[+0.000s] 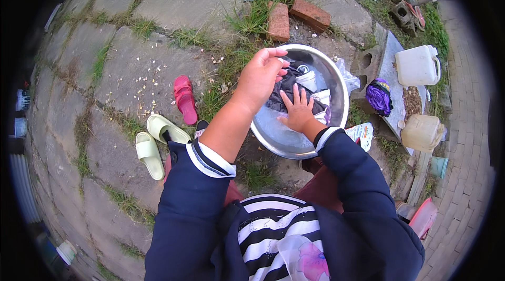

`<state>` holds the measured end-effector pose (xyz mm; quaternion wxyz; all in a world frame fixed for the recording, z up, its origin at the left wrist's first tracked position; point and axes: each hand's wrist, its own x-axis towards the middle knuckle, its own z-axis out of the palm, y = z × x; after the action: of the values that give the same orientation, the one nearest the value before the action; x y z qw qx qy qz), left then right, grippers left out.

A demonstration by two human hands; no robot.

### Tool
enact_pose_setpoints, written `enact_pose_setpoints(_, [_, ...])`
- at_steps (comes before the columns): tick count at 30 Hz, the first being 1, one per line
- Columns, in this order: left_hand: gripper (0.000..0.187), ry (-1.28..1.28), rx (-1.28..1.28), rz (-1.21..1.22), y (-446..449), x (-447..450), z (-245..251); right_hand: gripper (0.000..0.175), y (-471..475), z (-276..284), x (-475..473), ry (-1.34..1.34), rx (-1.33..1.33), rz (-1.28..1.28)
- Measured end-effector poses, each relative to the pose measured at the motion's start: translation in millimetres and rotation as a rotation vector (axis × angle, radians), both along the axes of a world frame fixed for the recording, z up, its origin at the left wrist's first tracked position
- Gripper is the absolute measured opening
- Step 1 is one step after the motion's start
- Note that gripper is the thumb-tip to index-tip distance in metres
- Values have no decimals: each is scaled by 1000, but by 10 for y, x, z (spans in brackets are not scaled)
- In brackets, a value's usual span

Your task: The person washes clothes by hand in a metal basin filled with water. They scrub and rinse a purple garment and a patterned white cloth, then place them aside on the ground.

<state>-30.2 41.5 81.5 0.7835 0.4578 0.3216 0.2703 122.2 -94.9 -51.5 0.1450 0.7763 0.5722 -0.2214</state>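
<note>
A round metal basin (340,95) stands on the ground before me, holding cloudy, soapy water (272,131) and wet dark cloth (285,86) with white parts (307,80). My right hand (298,110) lies palm down over the cloth and water, its fingers spread. Above the basin's left rim is my left hand (260,74), raised with loosely bent fingers and nothing visible in them. Its palm side is partly hidden. Both dark blue sleeves are pushed up to the forearms.
Two red bricks (278,22) lie beyond the basin. Pale green slippers (150,155) and a pink slipper (185,99) are at left. Rightward, a slab (388,66) bears purple cloth (378,95), a white jug (415,66) and a yellowed jug (420,133). A plastic packet (362,135) touches the basin's right side.
</note>
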Motion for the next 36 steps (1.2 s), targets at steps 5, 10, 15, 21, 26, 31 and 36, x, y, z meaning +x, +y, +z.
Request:
enact_pose_setpoints(5, [27,39,13,-23,19,45,-16,82,99,-257,-37,-53,71,34])
enact_pose_setpoints(10, [27,64,5,-14,46,58,-40,75,7,-11,256,242,220,-54])
enact_pose_setpoints(15, [27,73,61,-10,-10,61,-78,48,-230,184,442,-145,98,-16])
enact_pose_setpoints(21, [27,187,214,6,-106,-105,-232,25,-264,531,329,524,576,-425])
enact_pose_setpoints(26, [30,289,244,-68,-163,-298,-390,26,-128,1081,108,1526,871,-1123])
enact_pose_setpoints(31, [43,738,567,-524,-395,-462,-272,33,8,1514,49,1975,913,-1383])
enact_pose_setpoints(36, [68,622,752,-348,-716,-296,-50,35,-108,2019,82,2353,804,-966])
